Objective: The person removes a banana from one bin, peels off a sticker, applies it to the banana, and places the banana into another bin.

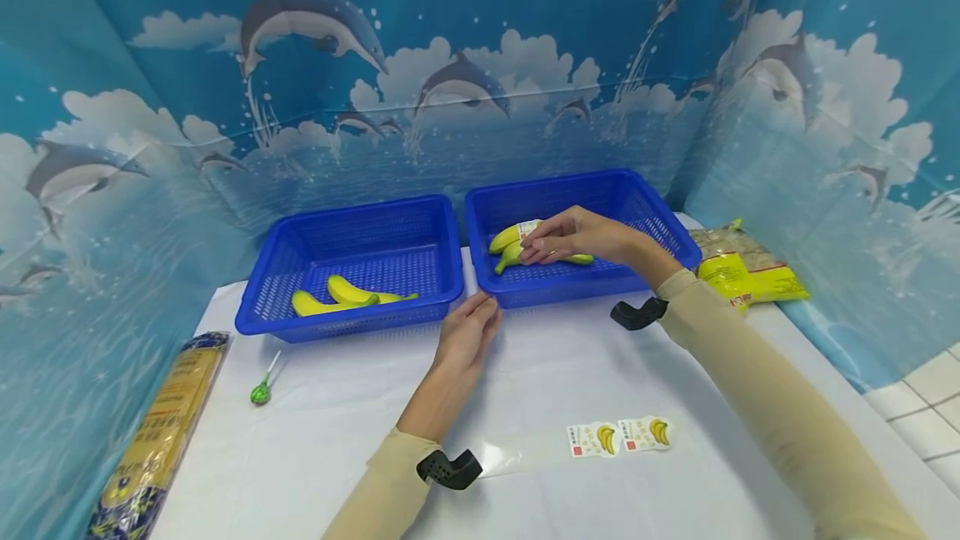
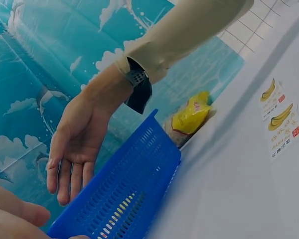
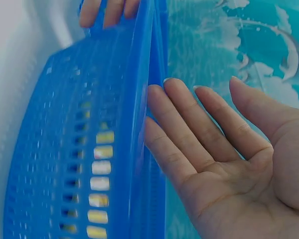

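Observation:
Yellow bananas (image 1: 512,252) lie in the right blue basket (image 1: 525,298), and one carries a white label (image 1: 528,228). Just above them is my right hand (image 1: 558,236), its fingers loosely extended. The right wrist view shows its palm (image 3: 229,184) bare, beside the basket's rim. At the near left corner of this basket, my left hand (image 1: 467,332) grips the edge with bent fingers. Part of that hand (image 2: 12,214) shows in the left wrist view; its full grip is hidden. Two banana-picture stickers (image 1: 619,437) lie on a clear strip on the white table.
A second blue basket (image 1: 348,327) on the left contains yellow bananas (image 1: 352,290). In front of it lies a green lollipop (image 1: 260,392). A long yellow packet (image 1: 161,432) lies at the left edge, and a yellow bag (image 1: 742,269) sits right of the baskets.

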The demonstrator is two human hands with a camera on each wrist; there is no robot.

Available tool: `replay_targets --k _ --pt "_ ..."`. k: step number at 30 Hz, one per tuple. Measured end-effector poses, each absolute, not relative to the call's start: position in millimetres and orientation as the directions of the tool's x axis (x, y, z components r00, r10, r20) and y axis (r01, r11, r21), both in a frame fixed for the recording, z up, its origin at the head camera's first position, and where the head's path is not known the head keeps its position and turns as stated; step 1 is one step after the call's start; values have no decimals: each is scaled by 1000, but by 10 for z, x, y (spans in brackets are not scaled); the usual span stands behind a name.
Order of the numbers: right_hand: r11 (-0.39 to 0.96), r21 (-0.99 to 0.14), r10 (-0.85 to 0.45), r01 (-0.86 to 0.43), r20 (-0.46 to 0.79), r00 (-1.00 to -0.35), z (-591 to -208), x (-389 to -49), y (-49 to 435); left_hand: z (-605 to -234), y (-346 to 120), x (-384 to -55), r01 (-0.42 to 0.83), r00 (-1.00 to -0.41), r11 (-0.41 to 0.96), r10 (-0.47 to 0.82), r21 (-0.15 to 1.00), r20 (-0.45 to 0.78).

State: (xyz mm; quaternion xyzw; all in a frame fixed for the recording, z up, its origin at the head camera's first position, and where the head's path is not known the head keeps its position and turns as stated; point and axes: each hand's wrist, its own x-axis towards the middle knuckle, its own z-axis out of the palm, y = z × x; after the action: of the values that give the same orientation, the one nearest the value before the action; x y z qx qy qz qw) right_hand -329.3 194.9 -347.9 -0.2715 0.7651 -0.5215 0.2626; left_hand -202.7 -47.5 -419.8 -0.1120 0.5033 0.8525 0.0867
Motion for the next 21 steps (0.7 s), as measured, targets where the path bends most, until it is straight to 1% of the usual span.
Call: replay_targets --k 6,13,17,21 --pt "256 -950 -711 -178 -61 -701 -3534 -3174 1787 -4125 -588 -1904 -278 -960 -377 70 883 -272" --pt "184 -959 -764 -217 0 -645 -3608 -3073 1633 -4001 -729 -1739 -245 -970 -326 89 913 -228" --pt "135 -966 -757 -219 42 -652 -3629 -3032 1575 -3942 -834 -1625 -218 -974 -263 117 940 -193" --pt "110 -973 -742 -201 54 -668 -3641 -3010 1515 -3891 -952 -1524 -150 -983 -189 131 971 -126"
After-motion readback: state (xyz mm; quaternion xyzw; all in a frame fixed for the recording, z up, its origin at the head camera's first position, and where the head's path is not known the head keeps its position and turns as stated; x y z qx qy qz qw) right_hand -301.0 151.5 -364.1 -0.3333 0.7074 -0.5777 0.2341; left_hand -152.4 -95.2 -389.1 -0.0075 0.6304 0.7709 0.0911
